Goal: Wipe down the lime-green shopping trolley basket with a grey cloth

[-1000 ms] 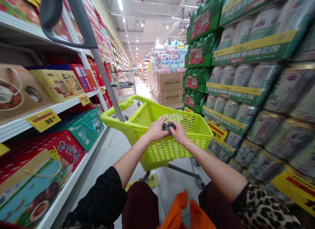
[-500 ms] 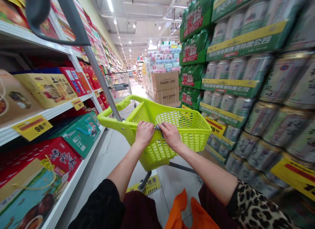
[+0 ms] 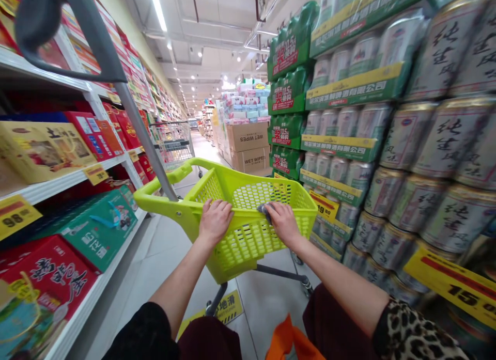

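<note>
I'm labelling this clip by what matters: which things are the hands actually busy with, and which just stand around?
In hand: green basket, its near rim gripped by the left hand; small grey object on that rim, under the fingers of the right hand.
Standing around: gift boxes, stacked cans, wet wipes cartons, wire trolley.

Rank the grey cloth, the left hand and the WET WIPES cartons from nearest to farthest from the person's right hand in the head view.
1. The grey cloth, under the fingers of the right hand on the rim of the basket.
2. The left hand, gripping the same rim, off to the left.
3. The WET WIPES cartons, far ahead down the aisle.
</note>
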Available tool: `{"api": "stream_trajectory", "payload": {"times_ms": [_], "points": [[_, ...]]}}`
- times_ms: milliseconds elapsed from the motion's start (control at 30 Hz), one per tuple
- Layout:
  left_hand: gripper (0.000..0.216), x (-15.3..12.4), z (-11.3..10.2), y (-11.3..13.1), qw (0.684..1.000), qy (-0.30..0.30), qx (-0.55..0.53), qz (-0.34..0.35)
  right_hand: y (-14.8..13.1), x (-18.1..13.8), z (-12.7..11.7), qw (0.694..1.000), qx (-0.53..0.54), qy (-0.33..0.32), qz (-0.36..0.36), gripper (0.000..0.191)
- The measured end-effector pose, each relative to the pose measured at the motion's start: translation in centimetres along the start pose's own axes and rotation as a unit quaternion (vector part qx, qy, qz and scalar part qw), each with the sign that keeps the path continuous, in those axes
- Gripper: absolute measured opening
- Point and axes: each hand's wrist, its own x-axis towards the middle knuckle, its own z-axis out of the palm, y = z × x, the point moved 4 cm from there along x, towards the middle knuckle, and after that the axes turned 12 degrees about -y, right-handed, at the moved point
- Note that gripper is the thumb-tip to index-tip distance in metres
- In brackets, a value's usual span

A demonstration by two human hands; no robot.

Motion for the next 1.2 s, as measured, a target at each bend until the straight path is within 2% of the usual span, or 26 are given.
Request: {"api": "stream_trajectory", "payload": {"times_ms": [100,200,300,467,767,833,1033,1200], "points": [[0.021,0.2,-0.1,0.1,1.000,-0.001,0.016,-0.019,-2.1,0.8,0.3,0.999,-0.004,-0.019,0.033,0.041],[0.024,0.4,-0.1,0.1,0.999,-0.011,0.033,-0.031,-4.3,1.8,0.8,0.999,-0.005,-0.050,0.004,0.046],[0.025,0.3,0.1,0.0,0.999,-0.016,0.022,-0.031,-4.6,2.1,1.2,0.997,-0.006,-0.072,-0.018,0.048],[0.032,-0.5,0.8,0.2,0.999,0.007,-0.021,-0.022,-2.8,1.3,0.7,0.997,0.004,-0.081,-0.001,0.047],[0.038,-0.8,0.9,0.5,1.000,0.000,-0.002,-0.009,0.8,-0.1,-0.3,0.996,-0.020,-0.088,0.017,0.045],[0.037,-0.7,1.1,0.5,1.000,0.009,0.018,-0.008,2.1,-0.8,-0.5,0.995,-0.039,-0.083,0.040,0.044],[0.035,-0.6,1.4,0.4,0.998,0.020,0.056,-0.001,5.9,-3.3,-0.8,0.980,-0.091,-0.052,0.171,0.052],[0.035,-0.3,1.4,0.0,0.999,0.017,0.041,0.001,6.4,-3.3,-0.3,0.980,-0.072,-0.056,0.176,0.055]]}}
